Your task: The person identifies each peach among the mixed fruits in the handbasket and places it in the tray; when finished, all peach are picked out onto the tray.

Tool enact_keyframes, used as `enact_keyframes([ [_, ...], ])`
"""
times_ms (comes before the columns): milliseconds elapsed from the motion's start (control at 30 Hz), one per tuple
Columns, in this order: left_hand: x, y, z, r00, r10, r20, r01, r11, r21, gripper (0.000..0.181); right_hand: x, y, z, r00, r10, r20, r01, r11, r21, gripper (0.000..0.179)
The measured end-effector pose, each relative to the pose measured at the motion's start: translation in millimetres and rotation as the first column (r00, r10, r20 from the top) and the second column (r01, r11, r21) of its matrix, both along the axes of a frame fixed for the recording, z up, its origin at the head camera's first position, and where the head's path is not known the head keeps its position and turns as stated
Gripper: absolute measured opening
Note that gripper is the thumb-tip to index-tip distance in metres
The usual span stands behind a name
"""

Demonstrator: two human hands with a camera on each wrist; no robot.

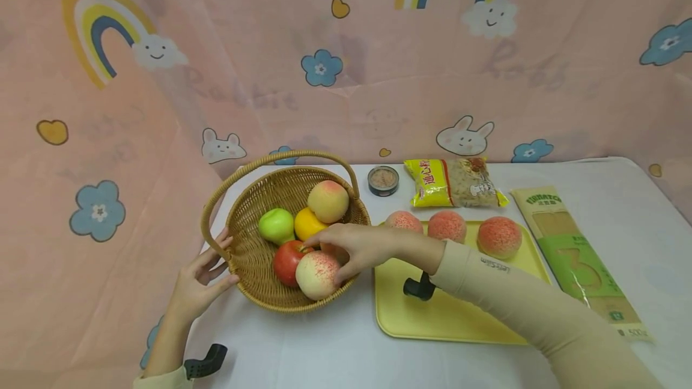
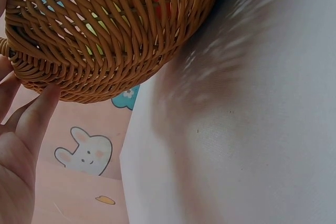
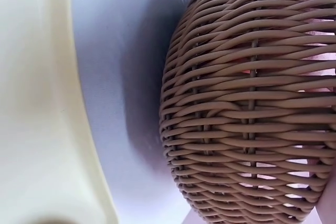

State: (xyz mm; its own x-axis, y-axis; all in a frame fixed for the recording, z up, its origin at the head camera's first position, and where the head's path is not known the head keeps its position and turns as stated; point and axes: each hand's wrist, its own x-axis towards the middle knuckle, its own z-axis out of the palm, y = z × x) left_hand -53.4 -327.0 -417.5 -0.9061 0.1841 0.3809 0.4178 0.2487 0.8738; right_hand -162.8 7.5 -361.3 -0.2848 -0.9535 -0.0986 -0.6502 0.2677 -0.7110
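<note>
A wicker basket [image 1: 254, 269] with an arched handle holds a green pear [image 1: 277, 226], a yellow fruit [image 1: 308, 224], a red apple [image 1: 288, 262] and several peaches. My left hand [image 1: 200, 284] grips the basket's left rim near the handle base; in the left wrist view its thumb [image 2: 39, 116] lies against the weave. Inside the basket, my right hand [image 1: 357, 248] has its fingers and thumb curled round a peach [image 1: 336, 252], partly hidden under the palm. Just below sits a pale peach [image 1: 316, 276], close to the thumb. The right wrist view shows mostly the basket's outer wall [image 3: 247, 98].
A yellow tray [image 1: 449, 317] stands to the right with several red peaches [image 1: 500, 237] along its back, the right forearm crossing over it. Behind are a round tin [image 1: 383, 180] and a yellow noodle bag [image 1: 454, 183]. A green noodle pack [image 1: 581, 263] lies far right.
</note>
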Motion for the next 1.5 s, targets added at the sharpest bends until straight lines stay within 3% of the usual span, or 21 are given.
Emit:
enact_keyframes([
  [400,-1.5,0.2,-1.2,1.000,-0.008,-0.012,0.008,1.000,0.003,0.065,3.2,-7,0.0,0.991,0.085,-0.104,-0.081,0.996,0.042,0.068],
  [600,-1.3,0.6,-1.0,1.000,-0.011,-0.020,0.011,1.000,0.005,0.065,3.2,-10,-2.8,0.988,0.090,-0.125,-0.086,0.996,0.035,0.066],
  [900,-0.4,1.6,-0.1,1.000,-0.002,-0.019,0.002,1.000,0.000,0.065,4.2,-8,-7.1,0.987,0.016,-0.162,-0.018,1.000,-0.014,0.063],
  [1167,-0.4,0.5,-1.4,1.000,-0.003,-0.024,0.003,1.000,-0.004,0.065,4.7,-6,-8.2,0.994,-0.017,-0.113,-0.007,0.979,-0.204,0.061],
  [1500,-0.2,0.8,-0.7,1.000,-0.001,-0.022,0.001,1.000,-0.001,0.066,5.4,7,-5.4,0.983,-0.180,-0.023,0.165,0.940,-0.298,0.066],
])
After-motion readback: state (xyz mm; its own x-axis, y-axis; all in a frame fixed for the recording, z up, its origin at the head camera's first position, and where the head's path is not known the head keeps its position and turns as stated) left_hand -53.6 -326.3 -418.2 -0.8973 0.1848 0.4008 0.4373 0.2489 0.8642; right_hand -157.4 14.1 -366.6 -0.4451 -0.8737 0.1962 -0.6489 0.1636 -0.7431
